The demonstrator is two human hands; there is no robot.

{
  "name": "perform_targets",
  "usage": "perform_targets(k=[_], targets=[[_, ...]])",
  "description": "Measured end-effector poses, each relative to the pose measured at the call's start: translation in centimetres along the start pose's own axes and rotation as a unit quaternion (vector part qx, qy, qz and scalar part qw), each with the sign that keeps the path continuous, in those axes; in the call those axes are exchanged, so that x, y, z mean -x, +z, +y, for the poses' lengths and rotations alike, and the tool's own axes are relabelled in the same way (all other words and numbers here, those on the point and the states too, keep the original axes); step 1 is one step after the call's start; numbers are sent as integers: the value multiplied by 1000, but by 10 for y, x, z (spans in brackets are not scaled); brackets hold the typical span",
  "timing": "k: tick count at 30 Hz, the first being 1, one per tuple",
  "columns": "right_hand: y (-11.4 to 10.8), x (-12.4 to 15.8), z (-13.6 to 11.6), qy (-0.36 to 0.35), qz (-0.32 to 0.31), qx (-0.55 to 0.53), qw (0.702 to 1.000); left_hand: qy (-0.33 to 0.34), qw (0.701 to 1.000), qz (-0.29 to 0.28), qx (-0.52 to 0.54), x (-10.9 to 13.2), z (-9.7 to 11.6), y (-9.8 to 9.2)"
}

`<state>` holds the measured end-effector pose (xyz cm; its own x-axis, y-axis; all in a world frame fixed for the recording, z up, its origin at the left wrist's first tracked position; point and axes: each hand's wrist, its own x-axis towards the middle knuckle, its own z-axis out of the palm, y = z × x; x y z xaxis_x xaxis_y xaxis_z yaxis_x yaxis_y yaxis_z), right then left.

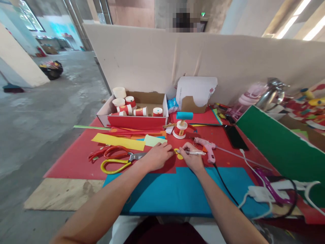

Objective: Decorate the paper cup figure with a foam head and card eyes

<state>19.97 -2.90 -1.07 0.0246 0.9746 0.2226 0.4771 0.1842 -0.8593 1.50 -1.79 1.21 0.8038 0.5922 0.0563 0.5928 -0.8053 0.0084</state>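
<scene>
Gripping the pen (197, 153), the fingers of the right hand (192, 158) are closed just right of the yellow pieces (180, 157). The left hand (160, 156) lies just left of the pieces, fingers bent; any grip cannot be determined.

Grey floor (76, 95), pale partition (142, 57), bright window (30, 16)

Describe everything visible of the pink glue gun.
The glue gun has a pink, plastic-looking body, an orange trigger and a dark tip. It lies on its side on the red sheet, just right of the right hand, tip pointing away to the left, handle toward the person. A long pale stick runs from its rear to the right, and a black cord leaves the handle's base across the blue sheet. No hand holds it.
</scene>
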Motion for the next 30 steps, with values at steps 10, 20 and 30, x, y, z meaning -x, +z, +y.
perform_targets(k=[10,20,30], targets=[[0,0,-1,0,3,2,1000,-2,1000,-5,1,0,0,1],[-2,1,-3,7,10,-5,1000,-1,1000,-2,5,0,-1,1],[-3,1,-4,7,10,5,1000,-1,1000,-8,3,0,0,-1]])
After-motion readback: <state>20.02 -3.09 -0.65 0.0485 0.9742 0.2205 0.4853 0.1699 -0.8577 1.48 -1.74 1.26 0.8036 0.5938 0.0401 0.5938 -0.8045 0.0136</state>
